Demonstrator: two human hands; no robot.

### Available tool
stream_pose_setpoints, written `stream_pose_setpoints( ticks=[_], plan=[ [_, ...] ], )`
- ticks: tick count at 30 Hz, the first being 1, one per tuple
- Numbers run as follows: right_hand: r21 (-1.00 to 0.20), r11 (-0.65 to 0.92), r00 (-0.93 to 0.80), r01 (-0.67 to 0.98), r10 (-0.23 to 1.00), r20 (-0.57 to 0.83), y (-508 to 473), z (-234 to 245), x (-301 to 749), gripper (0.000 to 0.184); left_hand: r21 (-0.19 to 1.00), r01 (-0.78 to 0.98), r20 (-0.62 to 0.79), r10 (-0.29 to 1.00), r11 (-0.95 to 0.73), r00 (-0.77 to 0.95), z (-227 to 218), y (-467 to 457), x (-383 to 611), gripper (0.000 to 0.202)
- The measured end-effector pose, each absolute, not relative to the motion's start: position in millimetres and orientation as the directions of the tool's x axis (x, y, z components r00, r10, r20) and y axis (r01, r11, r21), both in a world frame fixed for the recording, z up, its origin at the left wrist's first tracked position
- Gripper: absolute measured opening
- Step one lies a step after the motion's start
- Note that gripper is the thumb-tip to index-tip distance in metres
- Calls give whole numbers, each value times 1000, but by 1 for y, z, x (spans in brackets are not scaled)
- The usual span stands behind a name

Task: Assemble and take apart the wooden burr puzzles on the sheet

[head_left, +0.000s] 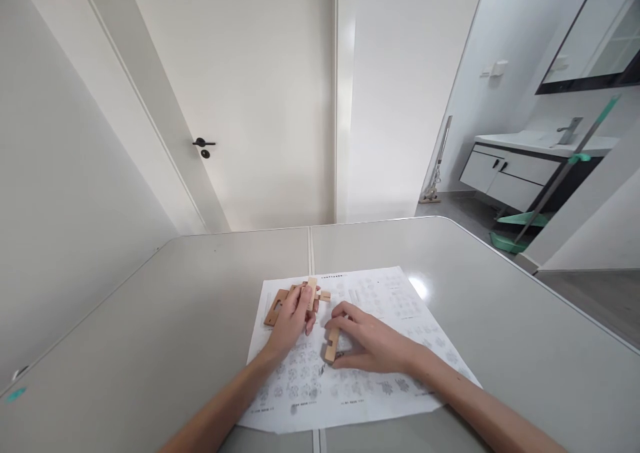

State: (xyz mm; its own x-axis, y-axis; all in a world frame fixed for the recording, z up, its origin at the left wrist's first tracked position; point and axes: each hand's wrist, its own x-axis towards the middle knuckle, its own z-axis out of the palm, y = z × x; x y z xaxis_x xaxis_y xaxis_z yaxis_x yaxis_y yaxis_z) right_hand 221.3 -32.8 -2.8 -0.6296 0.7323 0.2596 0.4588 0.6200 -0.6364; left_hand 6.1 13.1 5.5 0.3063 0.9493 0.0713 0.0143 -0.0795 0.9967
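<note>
From afar I see the left hand (291,312) gripping at least two pale wooden pieces (312,292), beside at least one brown wooden plate (273,310); the right hand (374,341), with its fingers, grasps one notched wooden block (331,350), over one printed sheet (373,410).

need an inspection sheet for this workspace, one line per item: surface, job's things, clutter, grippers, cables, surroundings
Surface: grey table with a seam; glare beyond the sheet's right edge.
Job's things: printed sheet across the seam; light block, notched block and slotted brown piece, all wood.
Clutter: small green mark near the table's left edge.
Grippers: bare hands; left hand holds the light block, right hand has fingers and thumb around the notched block.
Cables: nothing seen.
Surroundings: closed door ahead; sink cabinet, mirror and green dustpan at right.
</note>
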Motion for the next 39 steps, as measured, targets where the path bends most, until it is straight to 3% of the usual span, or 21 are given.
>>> stream_pose_setpoints(
  ticks=[3, 5, 10, 19, 25, 29, 35, 39],
  plan=[
    [-615, 647, -653, 451, 709, 267, -32, -3, 223, 22, 999, -1, 32, 960, -33, 280, 3, 14, 5, 45],
    [-596, 665, -650, 450, 701, 292, -31, -3, 223, 17, 1000, 3, 19, 968, -20, 252, 3, 15, 5, 45],
    [-581, 664, -609, 471, 721, 330, -27, 0, 223, 16, 1000, 3, 14, 976, -15, 217, 5, 16, 4, 47],
    [-783, 496, -384, 375, 852, 356, -16, -8, 229, 25, 992, 122, -17, 958, -20, 288, 13, 13, 5, 54],
    [-856, 428, -261, 288, 896, 360, -13, -17, 227, 21, 977, 186, 38, 939, -107, 343, 2, 11, 5, 53],
    [-824, 454, -215, 341, 890, 401, -15, -15, 227, 21, 971, 213, 31, 937, -111, 348, -7, 13, 4, 49],
    [-674, 640, -307, 368, 768, 562, -22, -10, 221, 19, 960, 251, 12, 918, -121, 396, -3, 9, 4, 47],
    [-653, 655, -323, 380, 756, 569, -24, -9, 219, 21, 953, 250, 53, 910, -168, 411, 5, 4, 3, 49]
  ],
)
